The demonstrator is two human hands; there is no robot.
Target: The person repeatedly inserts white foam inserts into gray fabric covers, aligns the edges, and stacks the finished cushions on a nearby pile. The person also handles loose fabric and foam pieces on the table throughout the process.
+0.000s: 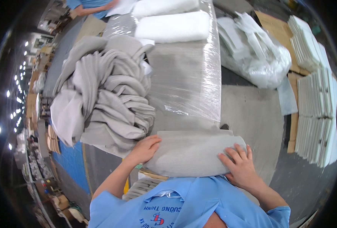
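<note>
Grey cloth [193,154], likely soft, best held by its ends, we are touching at lower centre, right hand [242,167] spread, left hand [145,149] unclear in grip.

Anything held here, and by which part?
A grey fabric piece: left hand at its left end, right hand spread over its right end. Whether either grips underneath is hidden.

"What do you get of the room from your end?"
"I see a table [210,91] under clear film. Left of it, my feed shows grey floor [104,169], then a blue floor strip [71,163] edged by a yellow line [87,171]."
"And the light?"
"White lamps [18,99], far left of the table, against darkness. I can't make out walls there."
"Right of the table?"
"I see more dark grey floor."
</note>
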